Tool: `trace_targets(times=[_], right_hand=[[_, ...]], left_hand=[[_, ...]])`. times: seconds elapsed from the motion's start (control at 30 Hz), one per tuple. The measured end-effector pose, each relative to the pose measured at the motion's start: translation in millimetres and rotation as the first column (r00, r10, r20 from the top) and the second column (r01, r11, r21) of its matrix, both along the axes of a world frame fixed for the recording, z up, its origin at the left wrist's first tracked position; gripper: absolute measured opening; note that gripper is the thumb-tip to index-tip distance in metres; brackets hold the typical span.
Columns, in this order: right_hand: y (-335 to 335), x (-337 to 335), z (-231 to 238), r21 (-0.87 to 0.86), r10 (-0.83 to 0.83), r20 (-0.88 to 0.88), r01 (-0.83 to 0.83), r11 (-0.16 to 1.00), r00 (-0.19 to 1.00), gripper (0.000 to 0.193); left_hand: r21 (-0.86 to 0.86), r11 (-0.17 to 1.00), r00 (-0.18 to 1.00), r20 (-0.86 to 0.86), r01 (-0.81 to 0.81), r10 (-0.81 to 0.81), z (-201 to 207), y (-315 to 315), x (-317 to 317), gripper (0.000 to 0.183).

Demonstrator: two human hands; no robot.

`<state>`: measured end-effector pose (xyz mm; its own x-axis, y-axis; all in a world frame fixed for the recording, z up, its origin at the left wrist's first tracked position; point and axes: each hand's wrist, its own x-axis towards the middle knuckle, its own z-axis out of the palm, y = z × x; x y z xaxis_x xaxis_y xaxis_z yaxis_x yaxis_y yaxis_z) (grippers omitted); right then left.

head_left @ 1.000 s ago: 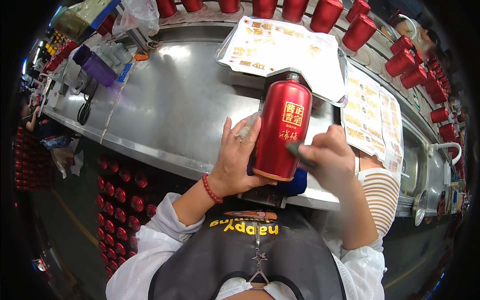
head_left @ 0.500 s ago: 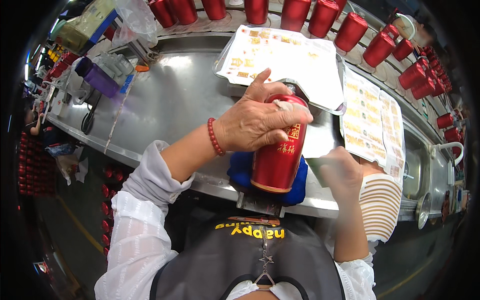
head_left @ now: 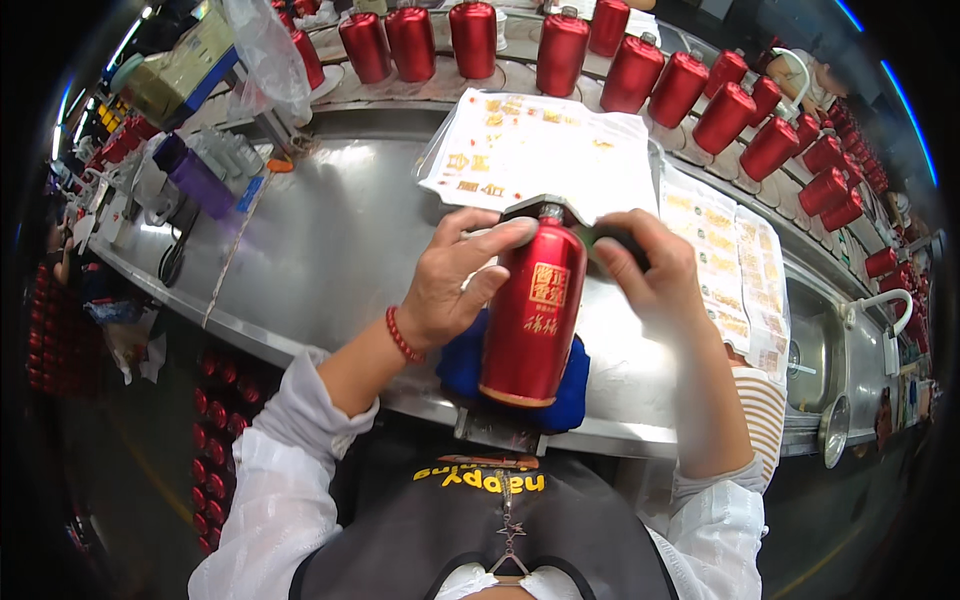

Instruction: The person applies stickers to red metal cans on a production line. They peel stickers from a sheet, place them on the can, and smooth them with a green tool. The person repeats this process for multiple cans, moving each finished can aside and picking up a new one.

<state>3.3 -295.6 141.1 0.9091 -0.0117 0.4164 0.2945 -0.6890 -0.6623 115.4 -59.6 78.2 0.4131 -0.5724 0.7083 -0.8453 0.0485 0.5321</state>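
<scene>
A red bottle [head_left: 534, 325] with gold printing and a grey neck leans back on a blue cloth [head_left: 567, 385] over a metal stand, its base toward me. My left hand [head_left: 445, 280] is at the bottle's left side with fingers apart, the forefinger resting on its shoulder and the thumb beside its edge. To the right of the shoulder, my right hand [head_left: 655, 262] is closed on a dark green flat piece [head_left: 622, 243], mostly hidden by the fingers and blurred. Beyond the bottle lies a white sheet of gold stickers [head_left: 560, 145] on a tray.
More sticker sheets [head_left: 710, 260] lie on the right, near a sink [head_left: 815, 345]. Several red bottles [head_left: 565, 52] stand along a curved conveyor at the back. On the steel table [head_left: 310, 230], a purple bottle [head_left: 192, 175] stands at the left.
My left hand has slid off the bottle's front to its left side, baring the gold print. My right hand has risen with the flat piece to the bottle's shoulder.
</scene>
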Motion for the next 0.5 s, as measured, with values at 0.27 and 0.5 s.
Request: trace_targets(times=[0.27, 0.5], right_hand=[[-192.4, 165.5, -1.8, -0.121, -0.386, 0.246, 0.423, 0.898, 0.889, 0.026], [-475.3, 292.4, -19.4, -0.463, -0.600, 0.049, 0.551, 0.695, 0.798, 0.073]], left_hand=[[-0.284, 0.914, -0.151, -0.957, 0.290, -0.249, -7.8, -50.4, 42.7, 0.035], [-0.187, 0.844, 0.065, -0.965, 0.503, -0.253, 5.4, -38.7, 33.7, 0.032]])
